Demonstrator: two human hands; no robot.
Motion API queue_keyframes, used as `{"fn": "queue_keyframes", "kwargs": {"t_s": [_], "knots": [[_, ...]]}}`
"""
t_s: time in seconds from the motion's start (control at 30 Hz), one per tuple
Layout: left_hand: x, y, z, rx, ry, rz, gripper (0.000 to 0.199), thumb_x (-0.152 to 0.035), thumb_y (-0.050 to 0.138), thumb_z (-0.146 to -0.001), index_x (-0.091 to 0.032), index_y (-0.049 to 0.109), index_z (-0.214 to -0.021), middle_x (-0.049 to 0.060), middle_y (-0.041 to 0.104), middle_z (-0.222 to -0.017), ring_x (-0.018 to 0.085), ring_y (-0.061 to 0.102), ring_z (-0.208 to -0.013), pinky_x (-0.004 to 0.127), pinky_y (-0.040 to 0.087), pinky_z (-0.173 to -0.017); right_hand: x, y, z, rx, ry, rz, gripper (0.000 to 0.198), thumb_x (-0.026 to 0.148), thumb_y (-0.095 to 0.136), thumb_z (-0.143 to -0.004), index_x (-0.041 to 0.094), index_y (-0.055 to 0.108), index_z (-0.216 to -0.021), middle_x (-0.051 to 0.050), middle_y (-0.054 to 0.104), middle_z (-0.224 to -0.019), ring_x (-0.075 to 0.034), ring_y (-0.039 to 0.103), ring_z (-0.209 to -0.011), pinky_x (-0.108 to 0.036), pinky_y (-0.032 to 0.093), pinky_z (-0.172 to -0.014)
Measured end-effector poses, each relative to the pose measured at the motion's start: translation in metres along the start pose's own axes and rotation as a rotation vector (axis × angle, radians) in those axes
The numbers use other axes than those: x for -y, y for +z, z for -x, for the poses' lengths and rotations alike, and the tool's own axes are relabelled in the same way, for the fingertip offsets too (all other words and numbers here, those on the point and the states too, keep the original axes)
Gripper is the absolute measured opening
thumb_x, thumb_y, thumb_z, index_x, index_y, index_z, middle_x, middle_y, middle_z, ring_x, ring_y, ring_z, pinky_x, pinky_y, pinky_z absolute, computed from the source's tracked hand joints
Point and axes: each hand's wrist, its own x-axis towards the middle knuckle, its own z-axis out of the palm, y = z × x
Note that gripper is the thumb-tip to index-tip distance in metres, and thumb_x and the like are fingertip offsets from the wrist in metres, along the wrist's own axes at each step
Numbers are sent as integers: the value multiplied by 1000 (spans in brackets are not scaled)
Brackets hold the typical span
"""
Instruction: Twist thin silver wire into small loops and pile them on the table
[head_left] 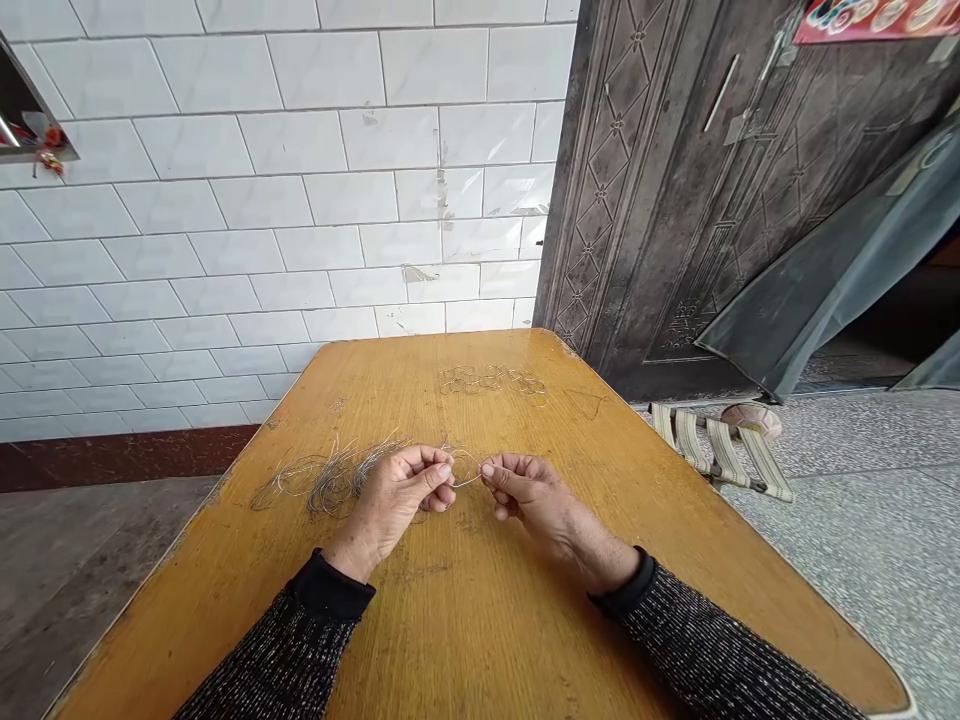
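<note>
Between my two hands, above the middle of the wooden table (pixel 480 620), is a thin wire loop (pixel 469 480). My left hand (pixel 405 495) pinches its left side, fingers closed. On the right side, my right hand (pixel 529 492) grips the loop between thumb and forefinger. A tangled pile of thin wire (pixel 330 485) lies just left of my left hand, and the hand covers part of it. Farther back on the tabletop rest several wire rings (pixel 491 380), close together in a row.
A thin bent piece of wire (pixel 587 402) lies near the table's right edge. White tiled wall (pixel 315 200) stands behind the table, with a dark patterned door (pixel 675 200) to the right. A folding stool with striped webbing (pixel 720 450) is on the floor at right.
</note>
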Motion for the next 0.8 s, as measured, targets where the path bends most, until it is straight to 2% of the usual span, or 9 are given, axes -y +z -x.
{"fn": "queue_keyframes", "kwargs": {"t_s": [0.23,0.37,0.5,0.63,0.7,0.8], "knots": [[3,0,-3,-43,93,10,18,-31,58,-74,-14,58,-78,0,58,-69,8,54,-57,22,45,-55,4,2,4,94,40,-134,29,38,71,-60,14,55,-56,6,39,-47,-4,32,-42,-16,35,-39],[-2,-1,-2,-59,132,-53,18,-31,57,-74,-15,59,-79,0,59,-69,9,54,-57,24,46,-58,6,3,6,141,53,-184,28,37,71,-60,14,56,-56,6,40,-48,-4,32,-44,-16,36,-40],[-5,2,1,-83,123,-99,25,-39,54,-76,-15,58,-82,2,59,-73,10,54,-59,24,46,-58,4,5,5,77,23,-178,31,39,71,-60,14,54,-54,6,40,-48,-4,33,-44,-15,37,-41],[1,11,2,-39,84,25,41,-49,52,-75,-14,55,-97,7,58,-90,14,57,-73,25,47,-61,-1,9,3,-48,-9,-165,33,40,72,-59,14,52,-52,6,41,-47,-4,36,-44,-16,39,-43],[7,16,2,-2,80,63,40,-46,58,-72,-14,54,-97,8,58,-94,15,56,-78,25,46,-64,-4,10,3,-66,-28,-179,29,39,72,-59,14,57,-55,6,45,-50,-4,39,-46,-17,41,-46],[15,22,-1,-6,59,86,31,-39,62,-71,-14,56,-87,7,59,-87,13,55,-74,26,45,-65,-7,10,3,-37,-28,-196,24,37,71,-61,15,64,-65,4,51,-54,-5,45,-49,-19,44,-53]]}}
